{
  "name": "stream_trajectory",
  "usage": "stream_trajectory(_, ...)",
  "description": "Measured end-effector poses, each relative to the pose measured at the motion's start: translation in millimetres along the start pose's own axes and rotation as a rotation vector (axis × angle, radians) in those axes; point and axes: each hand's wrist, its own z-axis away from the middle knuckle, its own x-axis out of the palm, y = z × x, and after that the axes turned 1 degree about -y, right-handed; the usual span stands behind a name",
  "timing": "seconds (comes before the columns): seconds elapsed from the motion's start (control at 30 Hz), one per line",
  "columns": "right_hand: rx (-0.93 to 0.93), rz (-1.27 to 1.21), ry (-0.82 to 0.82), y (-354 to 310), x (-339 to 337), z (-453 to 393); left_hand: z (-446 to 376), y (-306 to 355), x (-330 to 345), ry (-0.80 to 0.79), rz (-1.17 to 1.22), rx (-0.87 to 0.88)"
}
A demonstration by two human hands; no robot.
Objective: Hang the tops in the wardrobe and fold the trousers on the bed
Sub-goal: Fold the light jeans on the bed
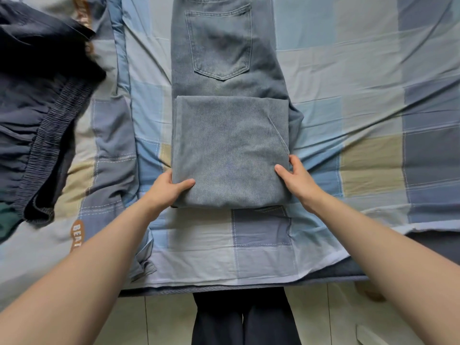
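Observation:
A pair of light blue jeans (229,135) lies lengthwise in the middle of the bed, back pocket up. The legs are folded up over the thigh part, and the fold edge faces me. My left hand (166,188) grips the near left corner of the folded part, thumb on top and fingers under it. At the near right corner, my right hand (296,178) holds the edge the same way, thumb on the denim.
Dark navy trousers (37,135) with an elastic waistband lie crumpled at the left of the bed. The checked blue bedsheet (361,120) covers the bed, whose near edge (224,285) runs just in front of my legs. Tiled floor lies below.

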Motion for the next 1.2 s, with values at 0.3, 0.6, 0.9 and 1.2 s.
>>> stream_trajectory(0.3, 0.227, 0.247, -0.063, 45.3, 1.4, 26.4, 28.1, -13.6, 6.3, -0.074, -0.139, -0.356)
stream_trajectory(0.6, 0.290, 0.517, -0.178, 72.2, -1.2, 43.7, 30.5, -3.4, 21.4, 0.277, -0.778, -0.321)
stream_trajectory(0.9, 0.085, 0.792, 0.146, -17.6, -53.8, -31.5, -42.7, 113.0, 103.9, -0.019, -1.166, 0.358)
stream_trajectory(1.2, 0.127, 0.721, -0.076, -41.0, -49.7, -43.0, 16.3, 95.1, 95.9, -0.183, -1.322, 0.662)
